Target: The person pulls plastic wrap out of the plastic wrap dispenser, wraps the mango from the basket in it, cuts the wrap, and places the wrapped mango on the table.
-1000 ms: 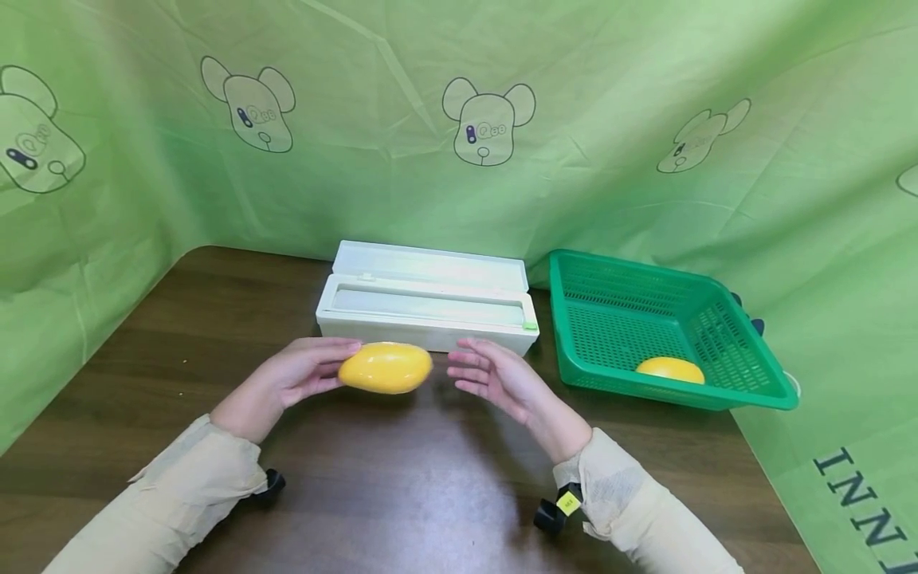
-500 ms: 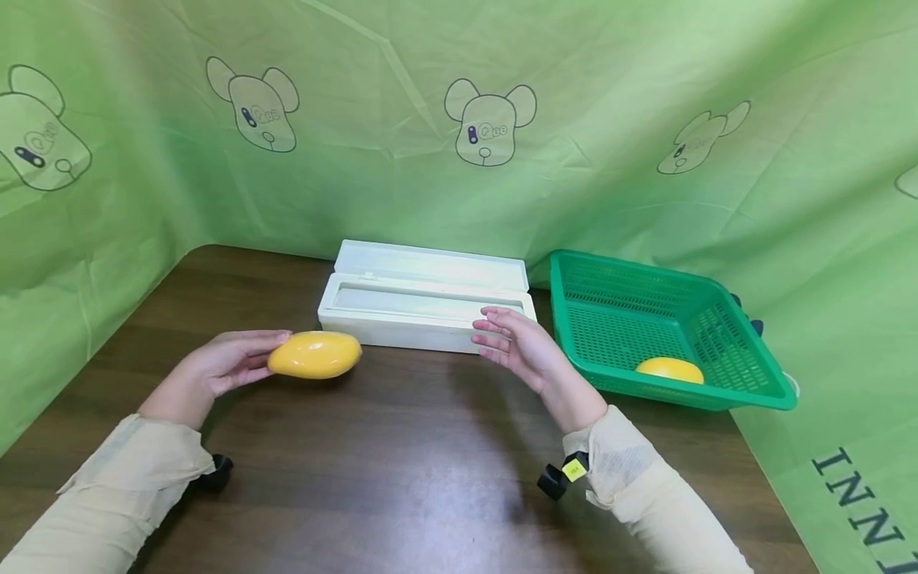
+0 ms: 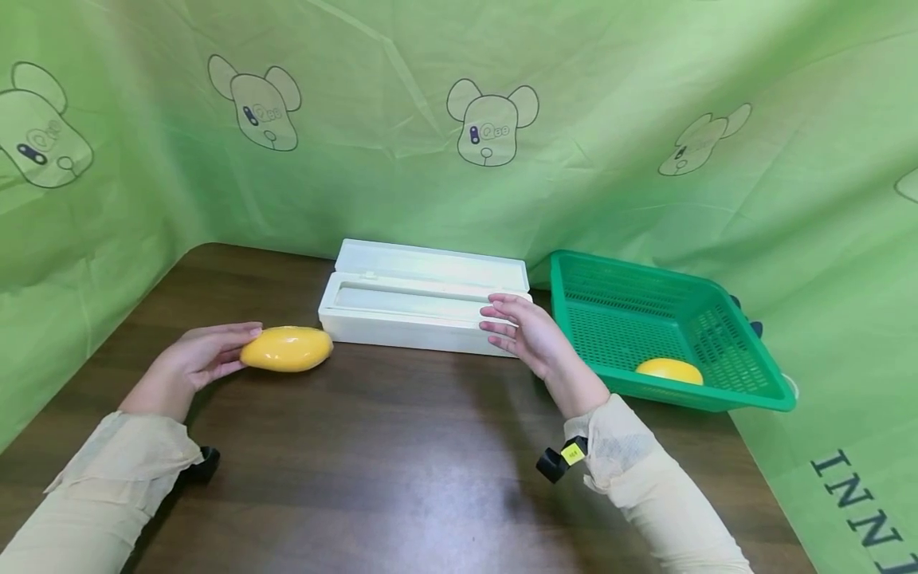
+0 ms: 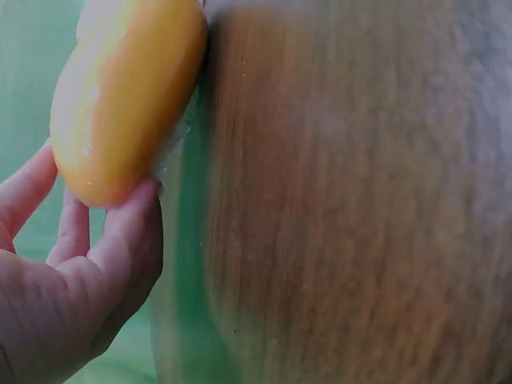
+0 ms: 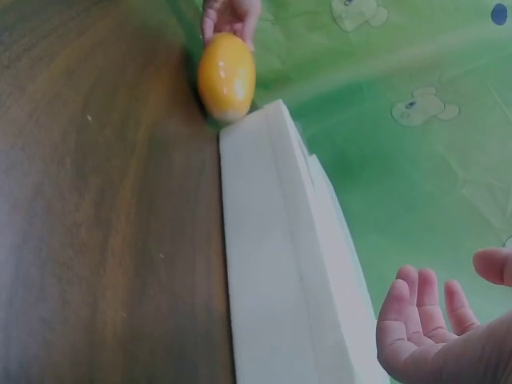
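My left hand pinches one end of a shiny yellow mango, holding it lengthwise above the table left of the white cling film dispenser. In the left wrist view, thumb and fingertips grip the lower end of the mango, and a crinkled transparent edge shows beside it. My right hand has loosely bent fingers with nothing between them. It hovers in front of the dispenser's right end, hiding part of it. The dispenser's lid stands raised at the back. From the right wrist, the dispenser points toward the held mango.
A green perforated basket stands at the right, with a second yellow mango inside near its front wall. Green printed cloth hangs behind and beside the dark wooden table.
My left hand has carried the mango left, away from the dispenser's front. My right hand has moved right and forward, to the dispenser's right end, still holding nothing.
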The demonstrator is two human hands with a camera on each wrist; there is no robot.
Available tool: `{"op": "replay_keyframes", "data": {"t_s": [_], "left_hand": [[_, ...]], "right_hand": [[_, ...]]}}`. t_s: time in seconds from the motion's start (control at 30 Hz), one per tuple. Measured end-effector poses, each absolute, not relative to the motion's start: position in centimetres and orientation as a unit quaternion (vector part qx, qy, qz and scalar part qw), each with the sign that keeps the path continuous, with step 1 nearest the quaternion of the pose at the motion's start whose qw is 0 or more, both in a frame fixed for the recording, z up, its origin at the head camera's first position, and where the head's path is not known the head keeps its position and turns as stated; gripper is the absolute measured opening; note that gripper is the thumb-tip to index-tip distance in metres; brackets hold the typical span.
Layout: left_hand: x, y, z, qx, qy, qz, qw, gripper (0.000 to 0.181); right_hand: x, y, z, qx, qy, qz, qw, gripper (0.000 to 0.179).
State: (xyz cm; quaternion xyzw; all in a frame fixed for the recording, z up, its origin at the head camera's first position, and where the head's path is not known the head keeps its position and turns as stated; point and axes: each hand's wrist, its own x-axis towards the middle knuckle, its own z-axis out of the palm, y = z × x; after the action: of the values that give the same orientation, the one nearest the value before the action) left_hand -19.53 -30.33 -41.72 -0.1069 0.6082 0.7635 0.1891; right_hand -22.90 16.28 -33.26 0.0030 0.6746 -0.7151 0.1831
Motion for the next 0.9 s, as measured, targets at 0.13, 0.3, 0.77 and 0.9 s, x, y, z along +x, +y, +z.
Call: {"op": "replay_keyframes", "data": {"t_s": [0.13, 0.3, 0.77, 0.9], "left_hand": [[-19.6, -30.3, -41.8, -0.108, 0.634, 0.745, 0.174, 0.033], [-19.6, -30.0, -42.0, -0.11, 0.65, 0.735, 0.156, 0.039], [-19.9, -29.8, -41.5, -0.123, 0.697, 0.696, 0.125, 0.03], [-20.3, -29.8, -41.0, -0.116, 0.728, 0.668, 0.102, 0.017]], "right_hand": [[-23.4, 16.5, -32.8, -0.002, 0.701, -0.693, 0.171, 0.048], [-24.0, 16.5, -32.6, -0.003, 0.723, -0.669, 0.172, 0.044], [-25.2, 17.2, -32.0, -0.144, 0.914, -0.355, 0.135, 0.032], [-25.1, 17.4, -31.5, -0.157, 0.963, -0.191, 0.111, 0.029]]}}
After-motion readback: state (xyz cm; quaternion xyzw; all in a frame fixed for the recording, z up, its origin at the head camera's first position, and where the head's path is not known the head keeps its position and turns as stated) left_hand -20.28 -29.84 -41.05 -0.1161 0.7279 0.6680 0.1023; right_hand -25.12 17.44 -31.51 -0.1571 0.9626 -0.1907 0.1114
